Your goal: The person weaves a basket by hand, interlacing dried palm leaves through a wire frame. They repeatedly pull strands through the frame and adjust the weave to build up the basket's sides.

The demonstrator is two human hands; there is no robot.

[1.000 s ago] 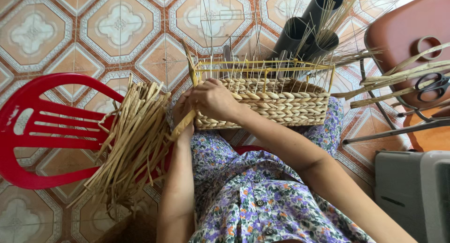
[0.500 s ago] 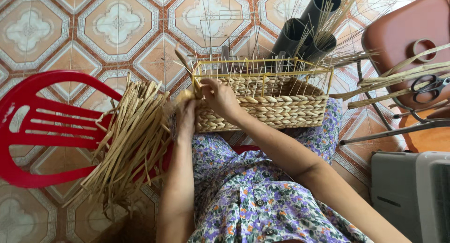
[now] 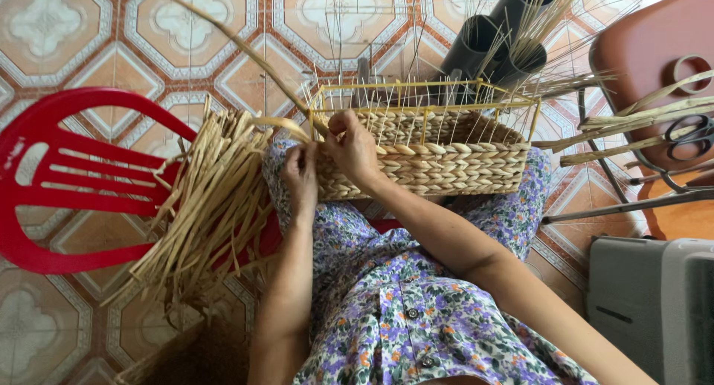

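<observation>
1. Head view, work piece: a half-woven rectangular basket (image 3: 431, 154) rests on the person's lap, on a floral dress (image 3: 416, 311). Its lower walls are plaited; a yellow wire frame (image 3: 428, 91) and thin upright stakes stand bare above the weave.
2. Head view, right hand (image 3: 349, 143): fingers pressed together at the basket's near-left corner, pinching a flat straw strand (image 3: 245, 50) that runs up and away to the left.
3. Head view, left hand (image 3: 300, 173): closed against the same corner, just below the right hand, touching the plaited wall. Whether it grips the strand cannot be told.
4. Head view, surroundings: a loose bundle of straw (image 3: 212, 199) lies over a red plastic chair (image 3: 67, 177) beside the left arm. Dark tubes (image 3: 483, 39) holding thin stakes stand behind the basket. Scissors (image 3: 692, 136) lie on a brown stool (image 3: 654, 58) at right.
5. Fault risks, as judged:
   - A sharp bend at the corner could crack the strand.
   - Slack tension would leave a gap in the row.
   - Side pull could bend the thin stakes.
   - The bundle could slide off the chair if knocked by the elbow.
</observation>
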